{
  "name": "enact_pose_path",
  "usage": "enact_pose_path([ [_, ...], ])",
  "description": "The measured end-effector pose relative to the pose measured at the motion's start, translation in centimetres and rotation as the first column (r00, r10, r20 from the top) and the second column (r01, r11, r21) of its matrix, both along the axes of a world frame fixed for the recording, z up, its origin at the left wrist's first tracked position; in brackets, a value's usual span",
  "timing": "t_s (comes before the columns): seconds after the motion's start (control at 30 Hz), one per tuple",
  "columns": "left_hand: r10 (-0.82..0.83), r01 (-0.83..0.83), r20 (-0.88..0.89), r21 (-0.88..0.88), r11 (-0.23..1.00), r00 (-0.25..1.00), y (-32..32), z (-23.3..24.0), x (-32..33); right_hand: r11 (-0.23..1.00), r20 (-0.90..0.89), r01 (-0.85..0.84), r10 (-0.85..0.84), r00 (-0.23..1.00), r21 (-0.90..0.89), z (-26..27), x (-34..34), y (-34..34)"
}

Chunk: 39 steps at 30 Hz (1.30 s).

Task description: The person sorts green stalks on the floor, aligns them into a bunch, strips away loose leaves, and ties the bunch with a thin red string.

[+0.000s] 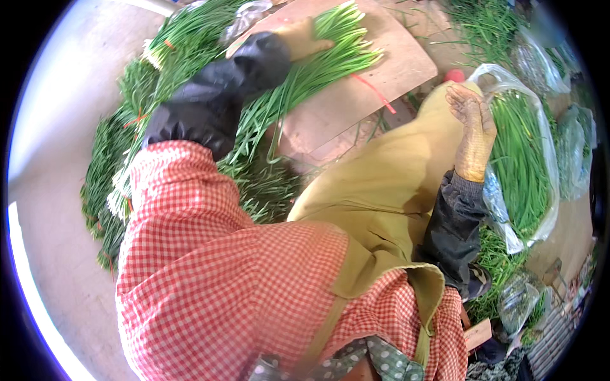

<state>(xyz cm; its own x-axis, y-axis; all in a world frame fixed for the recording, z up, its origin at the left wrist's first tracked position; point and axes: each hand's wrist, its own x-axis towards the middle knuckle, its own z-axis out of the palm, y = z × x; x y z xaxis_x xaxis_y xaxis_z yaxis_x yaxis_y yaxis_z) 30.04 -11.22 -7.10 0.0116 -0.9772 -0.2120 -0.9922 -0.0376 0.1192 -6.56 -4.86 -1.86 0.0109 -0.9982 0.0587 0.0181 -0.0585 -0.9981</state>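
My left hand (300, 40) lies over a loose bundle of green chives (329, 52) on a brown board (405, 57); whether the fingers grip the stalks does not show clearly. The pale stalk ends fan out to the right, and the long leaves hang over the board's near edge. A red tie strip (374, 93) lies on the board just below the bundle. My right hand (469, 107) rests near the knee of the tan apron, its palm side partly showing and nothing visible in it. Close beside it, a clear plastic bag (553, 205) holds long green chives (517, 152).
Tied chive bundles (109, 171) are piled at the left against a pale wall or floor. More loose greens (486, 28) and plastic bags (574, 152) lie at the right. A crumpled clear bag (243, 16) sits behind the board. Leaf scraps litter the floor.
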Motion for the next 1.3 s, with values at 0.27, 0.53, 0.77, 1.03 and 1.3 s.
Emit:
enact_pose_path([
  [0.27,-0.009,0.008,0.007,0.151,0.989,1.0,-0.7,0.3,0.2,0.788,0.077,-0.552,0.554,0.829,0.274,-4.0,6.3,5.4],
  [0.53,0.026,-0.006,-0.089,0.219,0.976,0.996,-1.7,-0.4,0.2,0.645,0.079,-0.632,0.67,0.738,0.43,-6.8,16.1,7.0],
  [0.77,0.024,0.007,-0.145,0.207,0.978,0.989,-1.2,0.7,-0.2,0.379,0.384,-0.668,0.595,0.706,0.64,-8.0,21.9,7.2],
  [1.03,-0.013,0.035,-0.109,0.199,0.979,0.994,-0.4,0.9,-0.3,0.288,0.676,-0.905,0.601,0.426,0.314,-4.6,13.4,3.9],
  [1.3,-0.023,0.046,-0.171,0.133,0.99,0.985,-0.1,-0.5,1.1,0.613,0.941,-0.767,0.336,0.039,-0.187,-4.7,9.3,-1.8],
])
